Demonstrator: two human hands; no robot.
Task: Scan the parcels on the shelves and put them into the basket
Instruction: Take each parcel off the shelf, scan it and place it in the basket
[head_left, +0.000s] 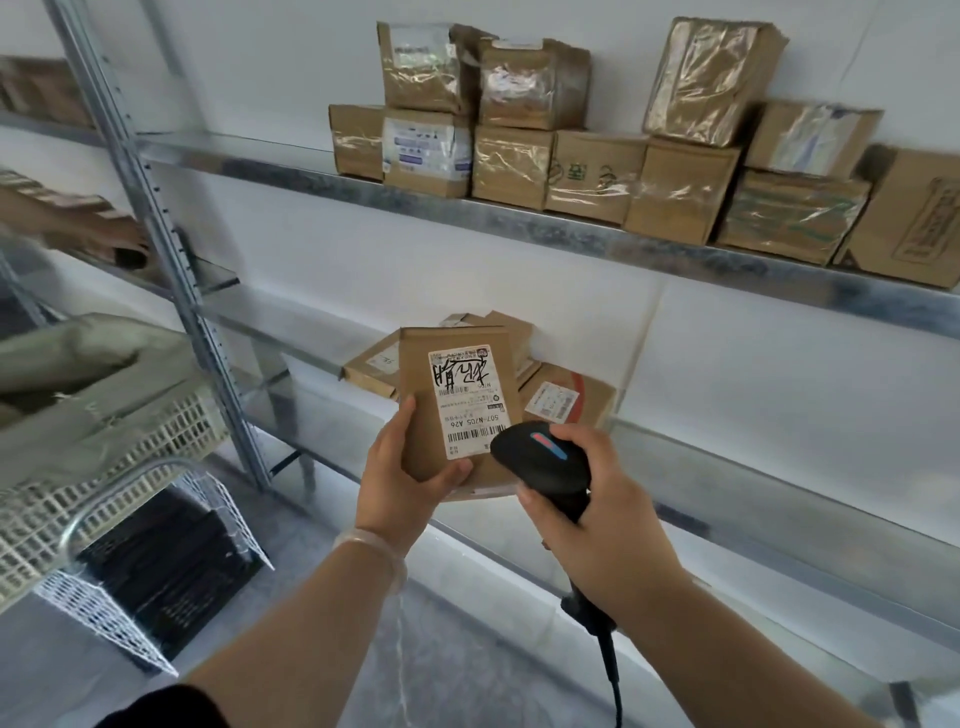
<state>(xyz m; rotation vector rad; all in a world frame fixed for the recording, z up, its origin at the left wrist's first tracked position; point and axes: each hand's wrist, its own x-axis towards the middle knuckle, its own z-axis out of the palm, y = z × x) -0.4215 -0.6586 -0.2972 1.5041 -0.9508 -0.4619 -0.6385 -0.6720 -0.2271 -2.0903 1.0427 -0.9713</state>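
Your parcel (415, 395) carries a white label (470, 402): printed "507-N705 A26", small "N705" above it, and a black handwritten scrawl you can't read. Labels and green print on the top-shelf boxes (511, 166) are too blurred.

We cannot see the lower end of the parcel (415, 364): our left hand (405, 483) covers one corner and the scanner (540, 460) the other. The fine print on its label (472, 400) is too small to read. The pile of parcels (592, 400) behind it is mostly hidden. The left edge cuts off the basket (104, 467), and the boxes (88, 228) there are blurred. The scanner's cable (613, 675) leaves at the bottom edge.
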